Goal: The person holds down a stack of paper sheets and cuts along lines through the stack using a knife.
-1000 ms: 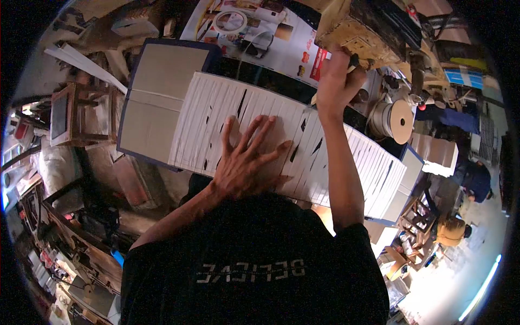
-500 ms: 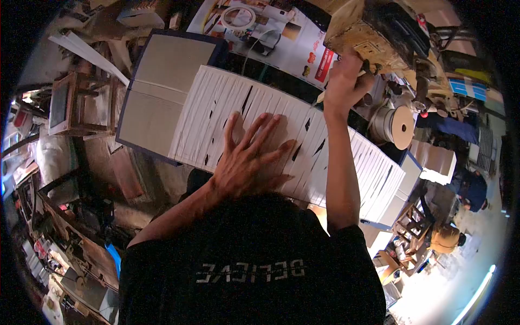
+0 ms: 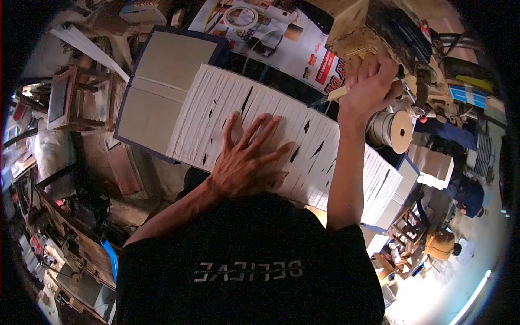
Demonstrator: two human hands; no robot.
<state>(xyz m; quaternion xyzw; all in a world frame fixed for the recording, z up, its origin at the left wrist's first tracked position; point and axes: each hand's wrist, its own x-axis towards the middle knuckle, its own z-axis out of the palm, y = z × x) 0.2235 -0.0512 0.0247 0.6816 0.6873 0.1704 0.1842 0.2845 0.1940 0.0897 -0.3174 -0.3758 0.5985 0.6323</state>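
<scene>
A long white block of tightly packed strips [image 3: 211, 119], like the sewn sections of a thick book, lies across the bench in front of me. Dark slits show between some strips. My left hand [image 3: 246, 157] rests on the block, palm down and fingers spread. Beyond the block's far edge, my right hand [image 3: 368, 89] is closed around a tool with a pale wooden handle [image 3: 339, 93]. The tool's thin dark tip points left; its exact kind is unclear. Knuckles of this hand are close to a worn wooden box [image 3: 346, 32].
Grey boards with dark blue edges [image 3: 157, 92] extend from the block's left end. A spool [image 3: 401, 131] stands to the right. A tape roll [image 3: 241, 18] lies on a printed sheet [image 3: 298, 49] behind. A wooden stool [image 3: 81, 100] is left; people [image 3: 441, 244] are at far right.
My right hand has moved right, carrying the tool, and its pale handle shows more plainly. My left hand stays in place on the block.
</scene>
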